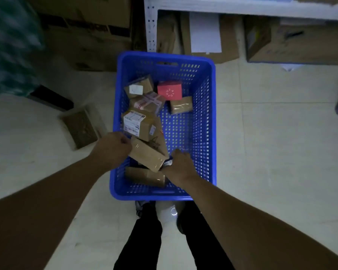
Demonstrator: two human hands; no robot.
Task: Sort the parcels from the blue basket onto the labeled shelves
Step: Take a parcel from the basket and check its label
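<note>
The blue basket stands on the floor in front of my feet and holds several parcels. My left hand grips the upper left end of a plain brown box lying tilted near the basket's front. My right hand is down inside the basket at that box's lower right end, closed on a small dark shiny item. A box with a white shipping label, a red box, a taped box and other brown boxes lie further in. Another brown parcel lies under my right wrist.
A white metal shelf frame rises behind the basket, with cardboard boxes under its lowest board. More cartons are stacked at the back left. A flat brown box lies on the tiled floor left of the basket.
</note>
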